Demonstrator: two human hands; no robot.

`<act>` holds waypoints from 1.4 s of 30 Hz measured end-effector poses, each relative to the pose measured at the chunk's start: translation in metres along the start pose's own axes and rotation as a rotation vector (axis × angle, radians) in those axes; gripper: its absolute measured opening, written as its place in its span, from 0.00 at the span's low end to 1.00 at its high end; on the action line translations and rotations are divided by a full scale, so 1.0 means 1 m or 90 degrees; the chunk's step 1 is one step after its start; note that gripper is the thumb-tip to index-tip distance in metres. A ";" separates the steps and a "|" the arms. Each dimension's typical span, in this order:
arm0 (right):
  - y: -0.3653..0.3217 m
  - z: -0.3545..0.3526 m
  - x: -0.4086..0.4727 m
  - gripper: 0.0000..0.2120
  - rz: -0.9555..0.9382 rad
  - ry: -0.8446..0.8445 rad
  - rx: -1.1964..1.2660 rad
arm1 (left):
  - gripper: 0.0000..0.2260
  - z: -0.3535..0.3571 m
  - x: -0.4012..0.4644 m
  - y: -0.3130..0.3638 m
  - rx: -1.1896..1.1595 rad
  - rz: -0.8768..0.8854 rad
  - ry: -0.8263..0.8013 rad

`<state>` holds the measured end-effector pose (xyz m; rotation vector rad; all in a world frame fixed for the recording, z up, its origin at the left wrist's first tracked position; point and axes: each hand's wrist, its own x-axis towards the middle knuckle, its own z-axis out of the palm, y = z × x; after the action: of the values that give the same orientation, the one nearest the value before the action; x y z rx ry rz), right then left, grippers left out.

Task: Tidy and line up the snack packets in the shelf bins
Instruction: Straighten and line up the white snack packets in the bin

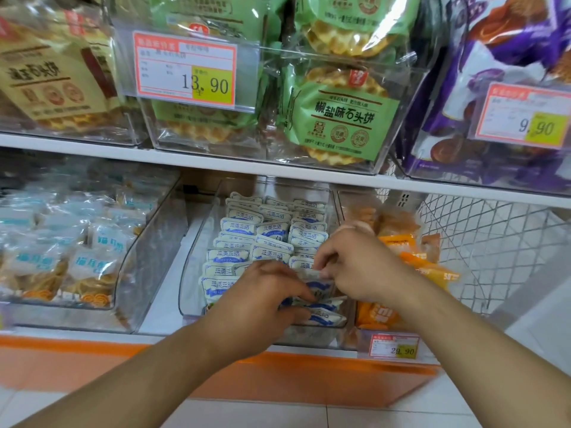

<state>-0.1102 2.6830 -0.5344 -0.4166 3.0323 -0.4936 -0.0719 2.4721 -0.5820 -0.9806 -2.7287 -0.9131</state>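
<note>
Inside clear bin [197,291]: two hands [256,299], three packet rows [275,230].

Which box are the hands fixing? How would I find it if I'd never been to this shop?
Look at the lower shelf, under the clear tub of green waffle biscuit bags. The middle bin there is where the left hand and right hand are working. Only it holds small white-and-blue packets standing in neat rows, unlike the orange packets on its right.

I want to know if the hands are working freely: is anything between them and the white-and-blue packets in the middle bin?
Nothing visible: the left hand and right hand are already in the clear bin, fingers on the front white-and-blue packets.
</note>
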 end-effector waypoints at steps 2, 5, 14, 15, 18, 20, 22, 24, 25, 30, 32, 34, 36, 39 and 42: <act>0.002 -0.013 -0.003 0.04 -0.022 0.053 -0.016 | 0.07 0.005 0.002 0.000 -0.006 0.018 0.031; 0.006 -0.012 -0.005 0.03 -0.042 0.047 -0.097 | 0.09 0.010 0.004 0.000 0.030 -0.017 0.060; 0.003 0.018 0.003 0.06 -0.054 -0.060 -0.202 | 0.34 -0.005 0.000 -0.008 0.032 -0.174 -0.050; 0.005 0.020 0.003 0.06 -0.052 -0.067 -0.196 | 0.32 -0.008 0.001 -0.009 0.039 -0.173 -0.066; 0.005 0.015 0.001 0.05 -0.069 -0.020 -0.163 | 0.26 -0.019 0.003 -0.017 0.041 -0.182 -0.123; 0.001 0.008 -0.003 0.05 -0.075 0.000 -0.111 | 0.24 -0.025 0.002 -0.025 0.060 -0.185 -0.147; -0.003 0.005 -0.008 0.09 -0.064 -0.018 -0.065 | 0.25 -0.029 -0.002 -0.033 0.073 -0.164 -0.121; -0.008 0.003 -0.012 0.10 -0.065 -0.058 -0.070 | 0.22 -0.028 -0.004 -0.034 0.044 -0.109 -0.079; -0.009 0.004 -0.012 0.09 -0.086 -0.062 -0.098 | 0.19 -0.027 -0.003 -0.032 0.030 -0.078 -0.066; -0.010 0.015 -0.007 0.03 -0.130 -0.059 -0.195 | 0.07 -0.012 0.003 -0.023 0.088 0.005 -0.042; -0.007 0.015 -0.004 0.06 -0.123 -0.060 -0.213 | 0.06 -0.018 0.006 -0.023 0.122 -0.018 -0.030; -0.007 0.008 -0.003 0.08 -0.130 -0.040 -0.223 | 0.05 -0.032 0.005 -0.026 0.182 -0.043 -0.027; -0.011 0.002 -0.006 0.09 -0.151 -0.031 -0.236 | 0.05 -0.045 0.001 -0.032 0.243 -0.079 -0.049; -0.022 0.007 -0.013 0.07 -0.140 -0.066 -0.245 | 0.07 -0.051 -0.006 -0.039 0.233 -0.149 -0.098; -0.024 0.016 -0.013 0.06 -0.118 -0.076 -0.271 | 0.10 -0.048 -0.006 -0.038 0.219 -0.177 -0.120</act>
<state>-0.0898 2.6595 -0.5424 -0.7202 2.9803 0.1770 -0.0955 2.4181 -0.5632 -0.6633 -3.0910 -0.3685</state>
